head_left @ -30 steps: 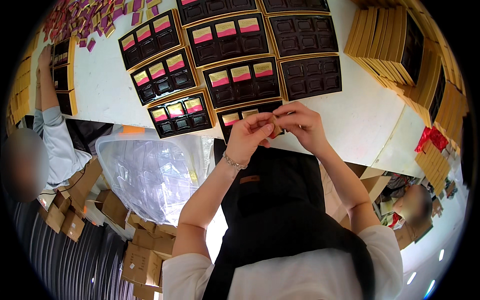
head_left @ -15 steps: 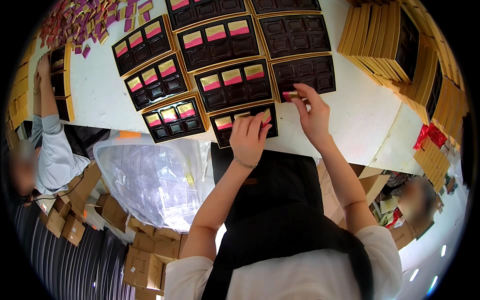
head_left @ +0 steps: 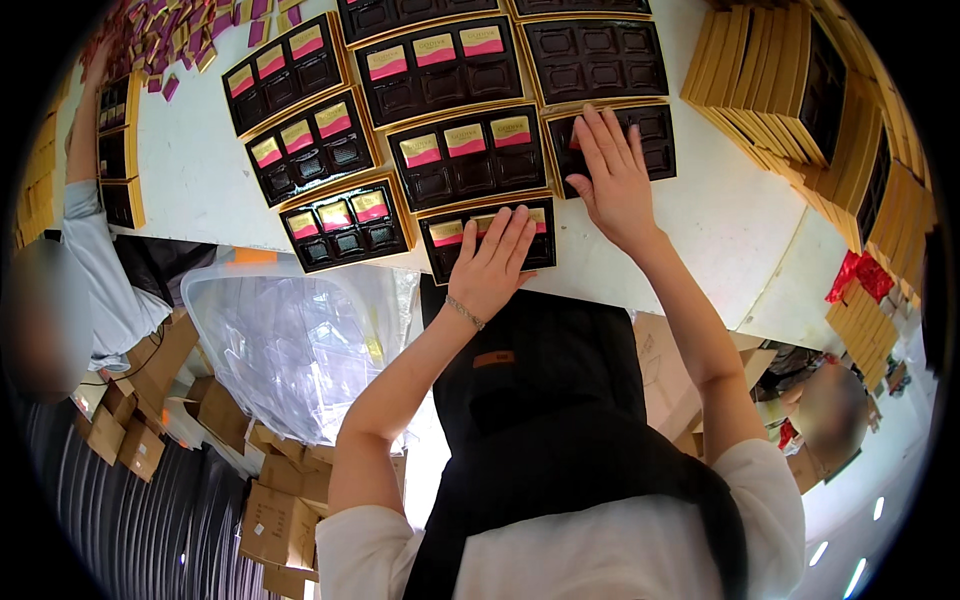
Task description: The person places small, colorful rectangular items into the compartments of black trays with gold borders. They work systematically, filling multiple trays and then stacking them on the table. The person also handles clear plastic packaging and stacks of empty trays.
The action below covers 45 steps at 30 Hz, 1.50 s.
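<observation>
My left hand lies with its fingers outstretched over the nearest black tray, whose top row holds gold-and-pink wrapped pieces. The hand covers part of that row. To the right, my right hand is spread flat, palm down, across another black six-pocket tray with a gold edge. A small bit of red shows beside its fingers in that tray's upper left pocket; the rest of the piece is hidden. Nothing is gripped in either hand.
Trays with pieces in their top rows stand left and ahead; an unfilled tray lies beyond my right hand. Stacked gold-edged trays stand at right. Loose pieces are heaped far left, near a co-worker's arm. A clear plastic tub sits below the table edge.
My right hand, which was pinching a wrapped piece at the right tray's edge, has moved up and flattened over that tray. My left hand's fingers have straightened over the near tray.
</observation>
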{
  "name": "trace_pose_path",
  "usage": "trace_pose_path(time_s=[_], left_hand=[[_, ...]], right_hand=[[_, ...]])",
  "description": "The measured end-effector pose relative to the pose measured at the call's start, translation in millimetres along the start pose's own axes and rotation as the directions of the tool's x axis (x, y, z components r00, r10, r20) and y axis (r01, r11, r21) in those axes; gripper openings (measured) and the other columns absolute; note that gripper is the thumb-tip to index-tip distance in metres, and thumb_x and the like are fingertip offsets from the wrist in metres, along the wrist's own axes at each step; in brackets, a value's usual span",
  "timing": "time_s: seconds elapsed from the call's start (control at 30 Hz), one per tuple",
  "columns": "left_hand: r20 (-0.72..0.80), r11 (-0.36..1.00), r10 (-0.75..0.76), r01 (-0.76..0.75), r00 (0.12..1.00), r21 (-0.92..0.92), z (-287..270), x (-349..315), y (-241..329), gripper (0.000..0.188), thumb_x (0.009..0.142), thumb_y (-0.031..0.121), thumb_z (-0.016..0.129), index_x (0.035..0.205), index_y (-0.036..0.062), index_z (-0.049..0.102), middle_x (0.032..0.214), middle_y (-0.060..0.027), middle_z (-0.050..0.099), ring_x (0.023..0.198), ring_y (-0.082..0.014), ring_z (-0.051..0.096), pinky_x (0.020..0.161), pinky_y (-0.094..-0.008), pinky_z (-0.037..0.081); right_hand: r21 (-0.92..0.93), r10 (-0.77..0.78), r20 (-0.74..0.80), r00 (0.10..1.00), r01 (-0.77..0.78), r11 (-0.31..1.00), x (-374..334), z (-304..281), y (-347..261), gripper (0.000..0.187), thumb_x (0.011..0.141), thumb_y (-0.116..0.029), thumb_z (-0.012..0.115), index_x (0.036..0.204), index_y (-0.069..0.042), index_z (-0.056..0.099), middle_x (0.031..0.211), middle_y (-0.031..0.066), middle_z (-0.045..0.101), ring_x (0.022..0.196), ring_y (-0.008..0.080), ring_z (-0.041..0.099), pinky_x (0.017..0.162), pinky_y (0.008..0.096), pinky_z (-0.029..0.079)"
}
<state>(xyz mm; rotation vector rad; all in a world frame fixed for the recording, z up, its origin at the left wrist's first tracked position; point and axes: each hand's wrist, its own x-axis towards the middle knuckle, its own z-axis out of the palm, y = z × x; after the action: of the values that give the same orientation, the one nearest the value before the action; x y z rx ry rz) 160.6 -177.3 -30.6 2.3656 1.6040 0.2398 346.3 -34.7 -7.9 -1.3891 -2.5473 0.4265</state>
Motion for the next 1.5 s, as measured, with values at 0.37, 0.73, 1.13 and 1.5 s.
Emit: trace_pose_path(time_s=[0.37,0.73,1.13,1.5], left_hand=[[0.037,0.997,-0.061,0.063,0.997,-0.048,-0.3,0.4,6.4,0.062,0.082,0.026,0.062,0.139,0.0093,0.046,0.147,-0.0086,0.041,0.135,-0.026,0.039,0.11,-0.0516,0.027],[0.042,0.999,-0.013,0.015,0.999,-0.029,2.9,1.3,4.3,0.059,0.083,0.023,0.057,0.138,0.0038,0.046,0.147,-0.0102,0.042,0.137,-0.0248,0.038,0.111,-0.0485,0.027],[0.027,0.988,-0.151,0.151,0.988,-0.003,1.4,-34.9,-18.3,0.078,0.071,0.035,0.073,0.136,0.0027,0.045,0.145,-0.0147,0.042,0.136,-0.029,0.038,0.111,-0.0548,0.024],[0.022,0.992,-0.128,0.128,0.992,-0.01,-21.6,-23.2,-19.2,0.05,0.085,0.015,0.055,0.133,0.0041,0.051,0.142,-0.0151,0.046,0.131,-0.0293,0.045,0.108,-0.0451,0.033]], right_hand=[[-0.148,-0.13,0.197,0.972,0.161,0.976,-4.8,4.9,17.6,0.077,0.081,-0.051,0.057,0.143,-0.009,0.039,0.151,0.0027,0.036,0.141,0.0227,0.029,0.113,0.0583,0.015],[0.087,-0.275,0.069,0.959,0.269,0.959,-28.8,8.6,10.7,0.078,0.078,-0.044,0.065,0.142,-0.008,0.04,0.149,0.0097,0.038,0.14,0.0265,0.032,0.112,0.0616,0.012],[0.13,-0.342,0.319,0.884,0.316,0.94,-77.3,18.6,-37.0,0.07,0.082,-0.044,0.06,0.138,-0.005,0.046,0.149,0.0067,0.037,0.141,0.0215,0.03,0.111,0.0602,0.015],[0.049,-0.337,0.315,0.887,0.34,0.939,-75.6,18.4,-40.9,0.069,0.079,-0.039,0.065,0.138,-0.008,0.047,0.148,0.0061,0.039,0.14,0.0211,0.032,0.11,0.0633,0.013]])
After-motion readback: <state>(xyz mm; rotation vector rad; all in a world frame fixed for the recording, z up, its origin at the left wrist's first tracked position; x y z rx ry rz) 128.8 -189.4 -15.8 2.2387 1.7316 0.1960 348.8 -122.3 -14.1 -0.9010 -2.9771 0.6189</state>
